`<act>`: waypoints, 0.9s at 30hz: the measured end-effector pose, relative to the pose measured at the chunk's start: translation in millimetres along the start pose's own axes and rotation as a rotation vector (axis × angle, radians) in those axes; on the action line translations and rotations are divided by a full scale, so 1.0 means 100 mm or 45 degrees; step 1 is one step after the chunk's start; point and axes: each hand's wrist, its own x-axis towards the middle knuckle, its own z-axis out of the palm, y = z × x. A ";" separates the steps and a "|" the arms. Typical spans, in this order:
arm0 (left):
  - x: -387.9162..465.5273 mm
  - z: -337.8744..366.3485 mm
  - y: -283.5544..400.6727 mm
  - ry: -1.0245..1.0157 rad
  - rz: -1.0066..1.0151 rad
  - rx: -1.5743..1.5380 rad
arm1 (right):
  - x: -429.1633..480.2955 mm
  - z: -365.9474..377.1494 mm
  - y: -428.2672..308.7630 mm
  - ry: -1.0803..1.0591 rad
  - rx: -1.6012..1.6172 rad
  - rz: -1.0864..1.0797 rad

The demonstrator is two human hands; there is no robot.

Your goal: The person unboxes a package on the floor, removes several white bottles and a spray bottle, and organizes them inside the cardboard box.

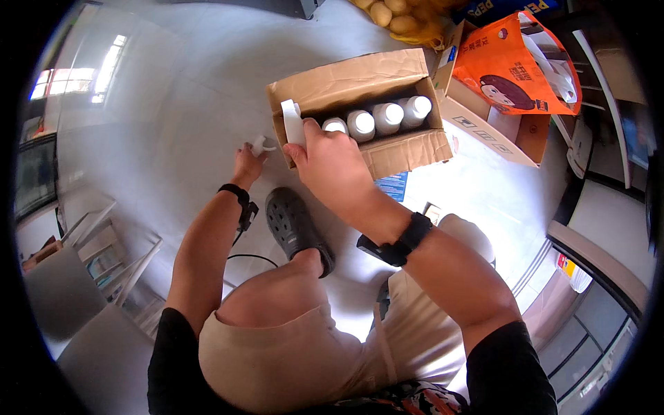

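An opened cardboard box [350, 72] stands on the floor in front of me, with several white-capped bottles [388, 117] upright inside. My right hand [329, 155] reaches over the box's near left corner, its fingers around a white object [292, 123], possibly plastic, whose full shape is covered. Left of the box, my left hand [250, 162] is low near the floor and holds a small white piece [261, 146] that looks like a spray trigger. Both wrists wear black straps with small devices.
Right of the box are an open carton [493, 136] and an orange printed bag [511, 67]. Potatoes in a yellow net [397, 18] lie behind. My shoe [293, 220] is just below the box, and a blue printed sheet [392, 185] lies beside it. Chairs [67, 290] stand at left.
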 end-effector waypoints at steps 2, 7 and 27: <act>0.03 0.04 -0.18 -0.136 -0.107 -0.187 | 0.01 0.05 -0.06 -0.051 -0.040 0.012; -0.34 -0.08 0.21 -0.259 -0.156 -0.452 | 0.10 0.00 0.01 -0.104 -0.311 0.018; -1.40 -0.86 0.70 0.165 0.640 -0.432 | 0.26 -0.12 -0.09 -0.267 -0.536 0.059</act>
